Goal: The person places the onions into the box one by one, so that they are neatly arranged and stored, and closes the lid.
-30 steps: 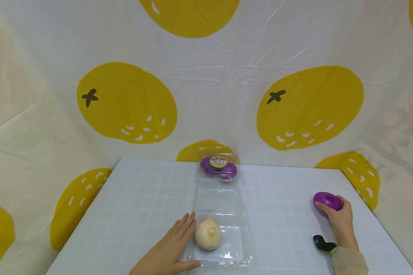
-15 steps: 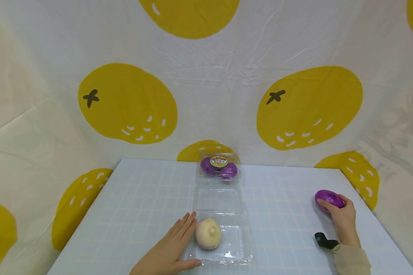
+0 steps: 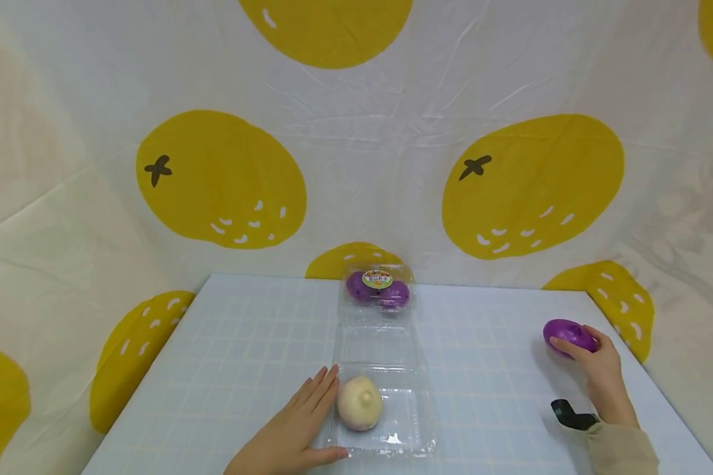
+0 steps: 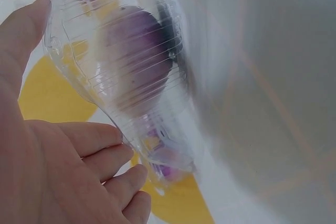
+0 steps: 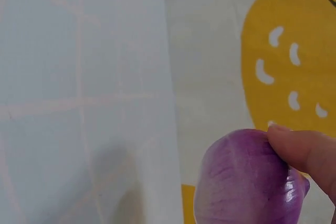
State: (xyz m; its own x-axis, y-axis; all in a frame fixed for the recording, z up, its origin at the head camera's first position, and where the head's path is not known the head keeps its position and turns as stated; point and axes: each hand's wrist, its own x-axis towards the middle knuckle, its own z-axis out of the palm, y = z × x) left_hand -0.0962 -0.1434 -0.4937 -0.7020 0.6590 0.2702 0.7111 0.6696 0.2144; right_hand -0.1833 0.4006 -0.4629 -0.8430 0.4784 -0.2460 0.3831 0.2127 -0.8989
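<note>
My right hand [image 3: 606,376] holds a purple onion [image 3: 567,335] between thumb and fingers, above the table's right side. The right wrist view shows the thumb on the glossy onion [image 5: 247,182]; the other fingers are hidden there. My left hand [image 3: 294,425] lies with straight fingers along the left side of a clear plastic clamshell box [image 3: 410,422], its lid [image 3: 377,346] folded back. Inside the box's left half sits a pale round vegetable [image 3: 360,404] with a nub on top, like a turnip. Through the plastic, the left wrist view shows this vegetable's purple side [image 4: 139,51].
Behind the lid stands another clear box [image 3: 405,274] with purple onions [image 3: 394,294] and an oval label [image 3: 377,280]. The pale checked table [image 3: 243,330] ends at a cloth backdrop [image 3: 380,185] with yellow fruit prints. A black wrist device [image 3: 572,417] sits by my right sleeve.
My right hand has moved slightly to the right and up, with the onion in its grip. The left hand and the boxes stay where they were.
</note>
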